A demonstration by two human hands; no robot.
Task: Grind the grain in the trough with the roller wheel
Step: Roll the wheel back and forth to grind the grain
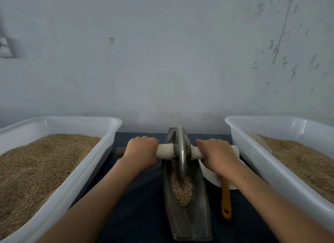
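A long dark metal trough lies lengthwise on the dark cloth between my arms. Crushed grain fills its near-middle hollow. The metal roller wheel stands upright in the trough's far half, its lower rim in the grain. A pale-wrapped wooden axle runs through the wheel. My left hand grips the axle left of the wheel, and my right hand grips it on the right side. The axle's brown left end sticks out past my left hand.
Two white plastic tubs of grain flank the trough, the left tub and the right tub. A white plate and an orange-handled tool lie right of the trough, under my right forearm. A pale wall stands close behind.
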